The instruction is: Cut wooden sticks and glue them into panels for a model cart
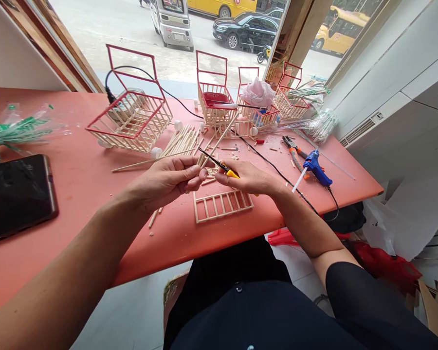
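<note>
My left hand (177,176) pinches thin wooden sticks (223,133) above the table; one slants up and away to the right. My right hand (250,177) is closed on what look like scissors (221,166), with a dark pointed blade and yellow-and-black handles. The blade crosses the sticks close to my left fingertips. Below my hands lies a flat ladder-like stick frame (224,206). Behind them is a pile of cut sticks (180,142), partly hidden by my left hand.
Small stick carts with red rims, one cart (131,119) at left, stand along the back. Right: a blue glue gun (316,167), pliers (294,151) and a black cable (263,165). Left: a phone (20,197) and green-and-clear plastic wrapping (20,129). The pink table's edge (204,253) is near my lap.
</note>
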Demonstrator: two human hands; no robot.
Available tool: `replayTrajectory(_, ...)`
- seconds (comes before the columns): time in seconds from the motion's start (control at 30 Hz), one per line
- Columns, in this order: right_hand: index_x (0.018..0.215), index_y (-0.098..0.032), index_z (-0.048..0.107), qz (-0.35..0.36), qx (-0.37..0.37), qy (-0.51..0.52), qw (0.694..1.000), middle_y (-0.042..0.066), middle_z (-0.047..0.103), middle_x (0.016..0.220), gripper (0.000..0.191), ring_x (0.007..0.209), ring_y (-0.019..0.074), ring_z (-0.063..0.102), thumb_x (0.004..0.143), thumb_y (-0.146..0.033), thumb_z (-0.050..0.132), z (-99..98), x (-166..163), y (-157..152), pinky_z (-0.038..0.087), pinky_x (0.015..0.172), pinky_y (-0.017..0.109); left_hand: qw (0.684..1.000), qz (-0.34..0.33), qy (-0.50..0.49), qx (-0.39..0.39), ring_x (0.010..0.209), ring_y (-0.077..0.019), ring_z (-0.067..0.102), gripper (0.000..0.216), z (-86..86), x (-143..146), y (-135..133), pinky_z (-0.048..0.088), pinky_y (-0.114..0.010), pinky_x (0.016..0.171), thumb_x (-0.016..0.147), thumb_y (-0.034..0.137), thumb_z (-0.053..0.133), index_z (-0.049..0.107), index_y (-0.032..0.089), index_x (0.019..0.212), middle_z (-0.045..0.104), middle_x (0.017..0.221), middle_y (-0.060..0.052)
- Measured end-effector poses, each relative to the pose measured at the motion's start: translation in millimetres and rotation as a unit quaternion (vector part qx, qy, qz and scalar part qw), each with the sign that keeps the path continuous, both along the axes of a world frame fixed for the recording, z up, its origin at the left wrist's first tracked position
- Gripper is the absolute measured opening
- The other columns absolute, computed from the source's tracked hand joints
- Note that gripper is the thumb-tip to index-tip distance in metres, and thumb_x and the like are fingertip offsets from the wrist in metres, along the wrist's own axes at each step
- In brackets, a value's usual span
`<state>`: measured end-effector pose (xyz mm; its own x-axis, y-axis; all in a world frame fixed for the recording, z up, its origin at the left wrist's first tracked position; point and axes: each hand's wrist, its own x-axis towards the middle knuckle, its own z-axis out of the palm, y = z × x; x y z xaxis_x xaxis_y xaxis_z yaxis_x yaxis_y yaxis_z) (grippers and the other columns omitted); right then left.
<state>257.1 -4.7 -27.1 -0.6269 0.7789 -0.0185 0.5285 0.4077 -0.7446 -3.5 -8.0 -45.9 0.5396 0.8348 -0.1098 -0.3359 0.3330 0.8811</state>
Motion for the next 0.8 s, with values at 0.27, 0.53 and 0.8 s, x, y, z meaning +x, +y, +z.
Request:
replayTrajectory(0.27, 0.115, -0.017, 0.076, -0.01, 0.003, 0.014, 1.0, 0.005, 0.073, 0.102, 0.066, 0.096, 0.0223, 0.061, 0.106, -0.082, 0.066, 1.3, -2, -3, 0.046, 0.09, 0.034, 1.0, 0.002, 0.006, 0.026, 0.064, -0.0093, 0.056, 0.038, -1.9, 1, 1, 0.051, -0.02, 0.061, 0.075, 0.033, 0.114, 0.086, 0.01, 0.085, 0.075, 0.08, -0.008)
replayTrajectory(0.53, 0.114, -0.015, 0.078, -0.029, 0.018, 0.018, 0.999, 0.004, 0.071, 0.095, 0.067, 0.089, 0.0198, 0.058, 0.106, -0.081, 0.065, -1.6, -7, -5, 0.043, 0.084, 0.033, 1.0, -0.006, 0.005, 0.02, 0.063, -0.0088, 0.055, 0.042, -2.2, 0, 2, 0.049, -0.02, 0.06, 0.074, 0.036, 0.115, 0.088, 0.009, 0.09, 0.074, 0.08, -0.007)
replayTrajectory(0.8, 0.099, -0.017, 0.068, -0.062, 0.03, -0.014, 0.998, 0.001, 0.064, 0.087, 0.064, 0.083, 0.0168, 0.052, 0.106, -0.081, 0.064, -7.2, -11, -8, 0.036, 0.076, 0.032, 1.0, -0.001, -0.002, 0.012, 0.063, -0.0087, 0.054, 0.038, -2.6, 2, 1, 0.049, -0.02, 0.059, 0.073, 0.033, 0.115, 0.089, 0.01, 0.09, 0.075, 0.081, -0.007)
